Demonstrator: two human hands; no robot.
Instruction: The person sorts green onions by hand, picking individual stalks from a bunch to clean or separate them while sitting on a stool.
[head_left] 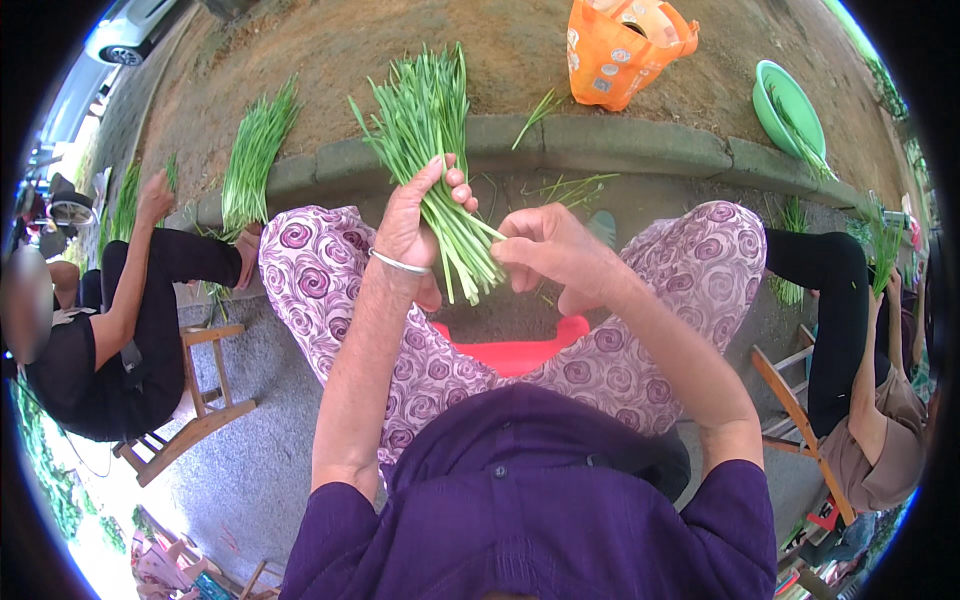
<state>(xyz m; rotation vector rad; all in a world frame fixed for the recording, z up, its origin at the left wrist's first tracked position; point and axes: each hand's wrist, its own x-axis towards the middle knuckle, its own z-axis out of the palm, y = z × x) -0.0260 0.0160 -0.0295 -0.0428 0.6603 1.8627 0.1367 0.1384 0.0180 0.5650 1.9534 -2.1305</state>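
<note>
Holding a thick bunch of green stalks (425,115) in the left hand (408,228), fingers and thumb wrapped round its paler lower part. Bunch lies slantwise through the grip: leafy tips up and away beyond the knuckles, overlapping the stone kerb (640,146) in view; stem ends below the hand, angled rightward above the gap between the knees. Right hand (560,250) just beside those ends, on their right side; narrow, thumb and forefinger drawn together against an outer stalk. Cannot tell whether that stalk is pinched between them.

Look of the bunch: long, slim stalks, packed close at the grip, loosely fanned at the top. Deep green at the tips, fading to light green and whitish toward the base. Stem ends uneven, some longer than others; a few blades stray out on the left.

Nearby: a second bunch (256,160) leaning at the kerb, left; loose stalks (570,188) on the ground ahead; orange bag (612,65) and light-green basin (800,95) beyond the kerb; red stool (515,355) beneath the patterned trousers (690,290).
</note>
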